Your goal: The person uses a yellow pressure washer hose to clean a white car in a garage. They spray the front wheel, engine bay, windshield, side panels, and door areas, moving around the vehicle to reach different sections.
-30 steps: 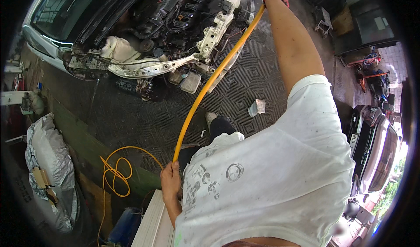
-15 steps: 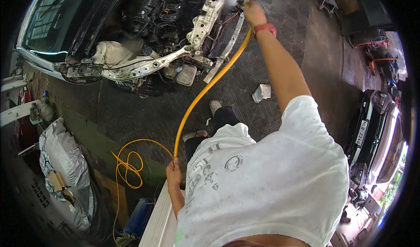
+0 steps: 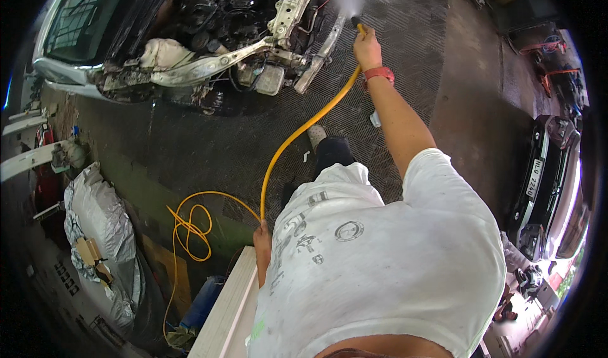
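Note:
My right hand [image 3: 368, 50], with a red watch on its wrist, is wrapped round the end of a yellow hose [image 3: 305, 128]. A dark nozzle tip [image 3: 356, 22] pokes out past my fingers, and a white spray [image 3: 352, 0] fans away from it. Just left of the nozzle lies the curved metal front bar [image 3: 323, 54] of a car stripped down to its engine bay [image 3: 221, 16]. Down by my waist my left hand [image 3: 261, 232] is closed round the same hose. From there the hose arcs up to my right hand.
Loops of hose [image 3: 190, 231] lie on the floor at the left, near a silver-covered object [image 3: 104, 218]. Beside my left forearm is a pale board [image 3: 221, 307]. A dark car [image 3: 538, 187] stands at the right. A whitish item [image 3: 375, 118] lies partly behind my right arm.
My right hand has come down and back slightly, so the nozzle and its spray show more fully. My view has shifted, and the right arm now covers most of the whitish item.

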Action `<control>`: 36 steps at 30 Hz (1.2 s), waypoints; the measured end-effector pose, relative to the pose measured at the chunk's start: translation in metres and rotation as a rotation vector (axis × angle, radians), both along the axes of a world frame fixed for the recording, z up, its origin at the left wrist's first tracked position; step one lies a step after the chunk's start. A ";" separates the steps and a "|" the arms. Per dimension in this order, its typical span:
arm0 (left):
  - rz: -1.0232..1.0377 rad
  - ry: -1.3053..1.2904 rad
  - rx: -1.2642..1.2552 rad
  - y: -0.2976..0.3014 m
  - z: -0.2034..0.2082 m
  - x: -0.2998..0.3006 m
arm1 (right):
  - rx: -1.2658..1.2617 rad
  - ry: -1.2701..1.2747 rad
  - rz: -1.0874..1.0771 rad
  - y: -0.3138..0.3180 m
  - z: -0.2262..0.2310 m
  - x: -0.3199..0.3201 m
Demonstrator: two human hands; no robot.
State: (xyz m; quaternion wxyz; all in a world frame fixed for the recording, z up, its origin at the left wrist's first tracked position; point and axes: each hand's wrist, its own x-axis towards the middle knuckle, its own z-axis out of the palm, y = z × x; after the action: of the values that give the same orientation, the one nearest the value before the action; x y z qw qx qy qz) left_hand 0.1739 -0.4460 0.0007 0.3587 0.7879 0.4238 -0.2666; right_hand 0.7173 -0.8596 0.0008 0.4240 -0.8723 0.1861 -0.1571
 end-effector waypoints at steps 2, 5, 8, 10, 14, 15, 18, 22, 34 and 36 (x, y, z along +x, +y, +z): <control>0.013 -0.028 -0.004 -0.002 -0.004 -0.026 | 0.058 0.132 0.133 -0.001 -0.011 -0.023; 0.118 -0.044 0.021 0.008 -0.028 -0.123 | 0.091 0.219 0.184 0.055 0.024 -0.087; 0.384 -0.184 -0.142 0.001 -0.036 -0.201 | 0.111 0.160 0.298 0.101 0.019 -0.147; 0.464 -0.214 -0.173 -0.011 -0.040 -0.247 | 0.140 0.118 0.334 0.146 0.023 -0.176; 0.493 -0.225 -0.022 -0.046 -0.066 -0.346 | 0.350 0.148 0.535 0.232 0.047 -0.235; 0.500 -0.210 -0.014 -0.055 -0.074 -0.362 | 0.491 0.201 0.599 0.247 0.053 -0.248; 0.477 -0.150 -0.067 -0.078 -0.078 -0.387 | 0.325 0.142 0.600 0.246 0.051 -0.259; 0.396 -0.114 -0.131 -0.093 -0.072 -0.389 | 0.137 0.195 0.339 0.198 0.018 -0.254; 0.323 -0.088 -0.111 -0.089 -0.012 -0.295 | -0.020 0.300 0.399 0.102 0.016 -0.139; 0.372 -0.108 -0.109 -0.099 0.008 -0.270 | 0.026 0.301 0.443 0.114 0.009 -0.112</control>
State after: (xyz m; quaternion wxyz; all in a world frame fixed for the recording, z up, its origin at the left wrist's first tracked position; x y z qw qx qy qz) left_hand -0.0962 -0.5454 0.0088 0.4662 0.6885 0.5270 -0.1758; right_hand 0.6049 -0.7454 0.0097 0.4267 -0.8998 0.0538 0.0734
